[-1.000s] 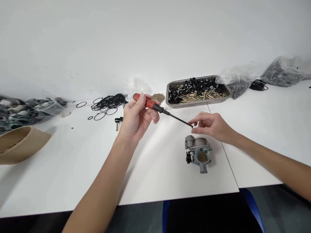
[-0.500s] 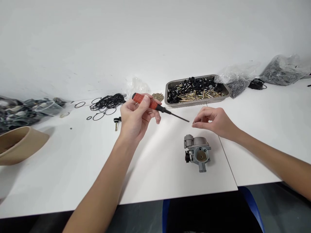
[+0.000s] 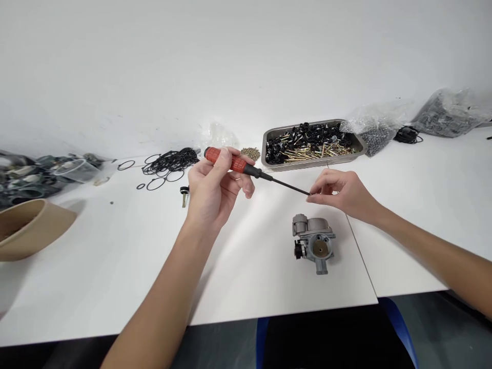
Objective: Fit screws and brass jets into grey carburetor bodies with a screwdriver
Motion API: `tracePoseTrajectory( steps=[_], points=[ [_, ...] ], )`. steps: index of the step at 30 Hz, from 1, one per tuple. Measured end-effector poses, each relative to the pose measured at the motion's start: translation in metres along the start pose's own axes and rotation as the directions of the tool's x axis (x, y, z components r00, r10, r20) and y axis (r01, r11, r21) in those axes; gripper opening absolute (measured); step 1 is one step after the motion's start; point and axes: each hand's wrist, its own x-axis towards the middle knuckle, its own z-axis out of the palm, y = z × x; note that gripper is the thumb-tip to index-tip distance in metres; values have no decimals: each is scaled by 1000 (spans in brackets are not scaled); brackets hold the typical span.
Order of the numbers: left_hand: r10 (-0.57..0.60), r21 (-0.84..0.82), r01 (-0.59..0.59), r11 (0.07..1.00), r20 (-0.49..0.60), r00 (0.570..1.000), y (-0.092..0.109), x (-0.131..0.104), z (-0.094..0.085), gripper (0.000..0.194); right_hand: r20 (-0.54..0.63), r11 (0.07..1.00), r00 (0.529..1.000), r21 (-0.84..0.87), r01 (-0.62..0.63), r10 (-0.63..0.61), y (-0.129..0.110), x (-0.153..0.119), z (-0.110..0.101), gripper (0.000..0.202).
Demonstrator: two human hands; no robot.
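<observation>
A red-handled screwdriver (image 3: 235, 163) is held in my left hand (image 3: 213, 189), its dark shaft slanting down to the right. The shaft's tip meets the pinched thumb and forefinger of my right hand (image 3: 338, 190). Whatever lies in that pinch is too small and covered to name. Below my right hand, apart from it, a grey metal carburetor (image 3: 315, 243) rests on the white table (image 3: 246, 277), its round bore towards me and a black fitting on its left side.
A metal tray (image 3: 307, 165) of black caps and brass-coloured screws stands behind my hands. Beside it are small brass pieces (image 3: 250, 153), black rubber rings (image 3: 172, 163) and plastic bags of parts (image 3: 378, 136). A beige bowl (image 3: 46, 225) sits at the left; a blue chair (image 3: 400, 328) is below the table edge.
The screwdriver's tip has moved right and now reaches the fingertips of my right hand; before, a small gap lay between them. My right hand has barely shifted.
</observation>
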Motion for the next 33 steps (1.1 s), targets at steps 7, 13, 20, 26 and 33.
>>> tracePoseTrajectory(
  steps=[7, 13, 20, 26, 33],
  points=[
    [47, 36, -47, 998, -2, 999, -1, -2, 2, 27, -14, 1000, 1000, -3, -1, 1, -2, -1, 0, 34],
    [196, 55, -211, 976, 208, 958, 22, -2, 21, 22, 3, 997, 999, 68, -48, 48, 2, 3, -2, 33],
    [308, 13, -344, 939, 417, 855, 52, 15, 51, 23, 118, 949, 987, 285, -138, 108, 4, 6, -13, 34],
    [262, 20, -294, 956, 399, 879, 53, 9, 43, 26, 552, 999, 833, 52, 11, -38, -2, 4, -22, 72],
    [177, -37, -183, 982, 497, 850, 46, -4, 40, 18, 722, 996, 687, 24, 88, -78, -10, -13, 2, 80]
  ],
)
